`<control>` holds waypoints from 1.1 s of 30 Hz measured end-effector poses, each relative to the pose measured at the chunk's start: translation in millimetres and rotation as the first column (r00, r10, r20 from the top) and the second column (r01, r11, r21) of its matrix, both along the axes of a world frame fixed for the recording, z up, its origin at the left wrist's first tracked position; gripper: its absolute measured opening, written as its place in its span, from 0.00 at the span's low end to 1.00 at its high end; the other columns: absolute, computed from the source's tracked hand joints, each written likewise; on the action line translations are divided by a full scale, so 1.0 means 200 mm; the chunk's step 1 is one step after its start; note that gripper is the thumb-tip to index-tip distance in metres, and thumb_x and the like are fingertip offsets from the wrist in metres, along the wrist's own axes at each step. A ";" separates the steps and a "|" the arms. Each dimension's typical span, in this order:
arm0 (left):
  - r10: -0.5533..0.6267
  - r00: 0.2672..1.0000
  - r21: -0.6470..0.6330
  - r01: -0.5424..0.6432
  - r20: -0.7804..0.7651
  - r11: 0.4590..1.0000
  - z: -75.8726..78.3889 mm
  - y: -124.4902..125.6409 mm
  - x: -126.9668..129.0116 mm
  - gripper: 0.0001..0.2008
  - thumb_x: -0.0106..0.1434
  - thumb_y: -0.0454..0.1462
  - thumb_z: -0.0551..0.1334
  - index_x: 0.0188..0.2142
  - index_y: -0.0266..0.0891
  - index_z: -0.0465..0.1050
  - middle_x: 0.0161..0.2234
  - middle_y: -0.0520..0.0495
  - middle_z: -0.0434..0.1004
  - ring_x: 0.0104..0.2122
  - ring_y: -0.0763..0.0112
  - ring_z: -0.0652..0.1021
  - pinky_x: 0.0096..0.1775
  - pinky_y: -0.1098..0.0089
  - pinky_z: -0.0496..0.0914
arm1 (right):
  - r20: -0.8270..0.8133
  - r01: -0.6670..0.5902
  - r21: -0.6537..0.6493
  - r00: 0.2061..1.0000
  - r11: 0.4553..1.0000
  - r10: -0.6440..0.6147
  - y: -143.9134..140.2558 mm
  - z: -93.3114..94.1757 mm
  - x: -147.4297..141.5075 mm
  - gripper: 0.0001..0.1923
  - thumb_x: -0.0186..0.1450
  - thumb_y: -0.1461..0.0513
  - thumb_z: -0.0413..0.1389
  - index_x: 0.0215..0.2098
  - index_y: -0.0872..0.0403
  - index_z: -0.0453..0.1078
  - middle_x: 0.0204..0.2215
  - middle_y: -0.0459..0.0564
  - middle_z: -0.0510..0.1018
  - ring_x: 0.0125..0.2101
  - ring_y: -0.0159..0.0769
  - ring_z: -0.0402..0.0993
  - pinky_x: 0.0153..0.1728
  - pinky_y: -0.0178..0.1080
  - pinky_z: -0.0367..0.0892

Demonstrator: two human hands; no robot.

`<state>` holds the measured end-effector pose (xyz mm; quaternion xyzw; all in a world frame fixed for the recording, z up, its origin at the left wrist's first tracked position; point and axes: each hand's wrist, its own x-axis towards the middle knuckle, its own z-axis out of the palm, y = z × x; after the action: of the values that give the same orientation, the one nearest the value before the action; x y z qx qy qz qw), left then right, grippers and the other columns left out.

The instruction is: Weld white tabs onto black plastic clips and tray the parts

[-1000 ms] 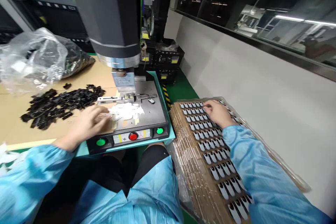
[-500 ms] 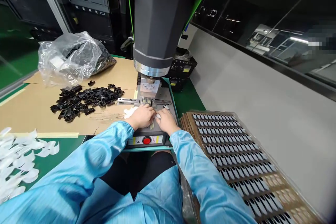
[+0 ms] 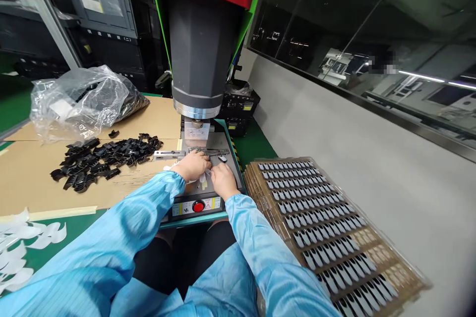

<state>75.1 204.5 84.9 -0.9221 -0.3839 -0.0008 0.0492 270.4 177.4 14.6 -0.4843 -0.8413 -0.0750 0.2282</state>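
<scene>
Small parts under the fingers are what both hands are busy with, on the grey base plate (image 3: 213,185) of a press machine (image 3: 199,54) whose dark column hangs right above. The left hand (image 3: 192,165) lies knuckles up on the plate, fingers curled down onto something pale; what it grips, and how tightly, is hidden. The right hand (image 3: 222,180) sits just beside it, touching it, fingertips likewise bent to the plate, and I cannot tell whether it pinches a piece. Just beyond the knuckles lies a metal fixture bar (image 3: 193,151) with a small dark part (image 3: 222,158) near its right end. By my judgement, the step in hand is seating or aligning a piece at the fixture below the press head. The next move would call for both hands to come off the plate before the head descends; the red button (image 3: 198,206) sits on the front panel nearest the person. Left of the machine, a heap of black parts (image 3: 104,158) is spread on cardboard (image 3: 33,185), with a clear plastic bag (image 3: 84,99) behind it. To the right, a stack of trays (image 3: 327,228) holds rows of small black-and-white pieces.
</scene>
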 end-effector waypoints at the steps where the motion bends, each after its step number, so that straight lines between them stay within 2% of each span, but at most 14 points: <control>1: -0.018 1.000 0.006 0.018 -0.013 1.000 0.00 0.00 0.01 0.14 0.69 0.32 0.60 0.49 0.36 0.81 0.50 0.34 0.79 0.51 0.48 0.75 0.49 0.54 0.64 | 0.004 0.008 0.003 1.000 1.000 -0.008 0.00 0.00 0.00 0.08 0.76 0.64 0.54 0.40 0.56 0.75 0.40 0.57 0.72 0.43 0.48 0.66 0.48 0.47 0.68; 4: -0.056 0.998 0.007 0.056 -0.033 0.998 0.00 0.01 0.03 0.12 0.70 0.32 0.59 0.46 0.35 0.81 0.47 0.34 0.81 0.50 0.48 0.77 0.49 0.55 0.65 | 0.011 0.037 -0.014 0.999 0.999 -0.037 -0.01 0.00 -0.01 0.08 0.75 0.64 0.55 0.40 0.57 0.75 0.40 0.57 0.72 0.43 0.48 0.66 0.48 0.46 0.67; 9: -0.054 0.998 0.032 0.055 -0.026 0.998 0.00 0.01 0.05 0.11 0.69 0.30 0.59 0.42 0.34 0.82 0.45 0.33 0.81 0.48 0.49 0.79 0.48 0.55 0.67 | -0.006 0.070 -0.049 0.998 0.996 -0.070 -0.02 0.00 -0.01 0.06 0.75 0.64 0.56 0.41 0.56 0.75 0.41 0.57 0.73 0.44 0.48 0.67 0.48 0.46 0.66; 14: -0.001 0.998 0.072 -0.004 0.060 0.997 -0.01 -0.02 -0.03 0.13 0.72 0.32 0.55 0.45 0.33 0.80 0.43 0.34 0.80 0.47 0.48 0.78 0.49 0.55 0.68 | -0.051 0.076 -0.044 0.996 0.996 -0.078 -0.01 -0.02 0.00 0.04 0.74 0.64 0.58 0.43 0.55 0.75 0.42 0.56 0.73 0.44 0.47 0.68 0.49 0.45 0.66; 16: 0.058 0.977 0.071 -0.074 0.207 0.995 -0.03 -0.04 -0.09 0.16 0.74 0.33 0.53 0.53 0.34 0.77 0.45 0.36 0.79 0.46 0.52 0.79 0.49 0.57 0.69 | -0.063 0.075 -0.053 0.995 0.996 -0.079 -0.01 -0.02 0.00 0.03 0.73 0.64 0.58 0.44 0.55 0.75 0.42 0.55 0.74 0.45 0.47 0.68 0.49 0.44 0.66; 18: 0.131 0.912 0.034 -0.156 0.389 0.987 -0.06 -0.06 -0.16 0.18 0.76 0.36 0.51 0.59 0.36 0.72 0.47 0.37 0.78 0.45 0.55 0.79 0.47 0.60 0.69 | -0.066 0.081 -0.068 0.994 0.994 -0.085 -0.01 -0.01 0.00 0.03 0.73 0.64 0.58 0.44 0.54 0.75 0.43 0.55 0.73 0.44 0.46 0.68 0.48 0.43 0.65; 20: 0.202 0.832 -0.029 -0.219 0.517 0.975 -0.08 -0.08 -0.24 0.17 0.76 0.38 0.49 0.58 0.38 0.69 0.48 0.38 0.77 0.43 0.58 0.78 0.44 0.62 0.69 | -0.073 0.096 -0.085 0.992 0.992 -0.102 -0.02 0.00 0.00 0.04 0.73 0.65 0.57 0.45 0.54 0.74 0.43 0.55 0.73 0.45 0.46 0.68 0.48 0.43 0.65; 22: 0.274 0.769 -0.103 -0.264 0.577 0.959 -0.10 -0.10 -0.33 0.13 0.73 0.39 0.50 0.51 0.39 0.69 0.44 0.41 0.77 0.41 0.59 0.77 0.42 0.63 0.69 | -0.089 0.112 -0.101 0.989 0.989 -0.121 -0.03 0.01 0.00 0.05 0.72 0.66 0.57 0.46 0.55 0.73 0.43 0.54 0.73 0.45 0.46 0.68 0.48 0.43 0.64; 24: 0.341 0.732 -0.177 -0.294 0.590 0.939 -0.10 -0.12 -0.41 0.10 0.70 0.38 0.52 0.45 0.40 0.69 0.42 0.42 0.77 0.41 0.60 0.77 0.43 0.63 0.68 | -0.109 0.123 -0.112 0.985 0.986 -0.135 -0.04 0.02 0.00 0.06 0.72 0.67 0.56 0.46 0.55 0.72 0.44 0.54 0.74 0.45 0.46 0.69 0.47 0.43 0.64; 27: 0.432 0.696 -0.268 -0.339 0.573 0.902 -0.09 -0.16 -0.55 0.11 0.66 0.40 0.54 0.43 0.40 0.71 0.42 0.43 0.78 0.42 0.60 0.77 0.46 0.63 0.69 | -0.141 0.119 -0.117 0.981 0.986 -0.135 -0.03 0.02 0.00 0.07 0.71 0.68 0.56 0.46 0.55 0.72 0.44 0.54 0.74 0.44 0.45 0.69 0.47 0.42 0.63; 30: 0.530 0.651 -0.335 -0.411 0.543 0.848 -0.07 -0.22 -0.70 0.16 0.66 0.49 0.58 0.43 0.40 0.69 0.40 0.45 0.78 0.38 0.61 0.77 0.42 0.63 0.69 | -0.187 0.107 -0.094 0.974 0.990 -0.124 -0.03 0.00 0.00 0.06 0.70 0.68 0.55 0.45 0.55 0.72 0.43 0.54 0.74 0.44 0.46 0.70 0.47 0.42 0.64; 33: 0.613 0.617 -0.334 -0.516 0.493 0.789 -0.06 -0.30 -0.84 0.20 0.65 0.56 0.60 0.40 0.41 0.67 0.36 0.46 0.77 0.34 0.61 0.76 0.38 0.63 0.67 | -0.255 0.090 -0.075 0.961 0.993 -0.106 -0.01 -0.02 0.01 0.06 0.70 0.68 0.54 0.43 0.55 0.72 0.41 0.54 0.74 0.43 0.46 0.71 0.47 0.43 0.65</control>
<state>-93.0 145.4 73.6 -0.7087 -0.6493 -0.2344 -0.1455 271.7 175.9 11.2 -0.5380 -0.7812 0.0037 0.3166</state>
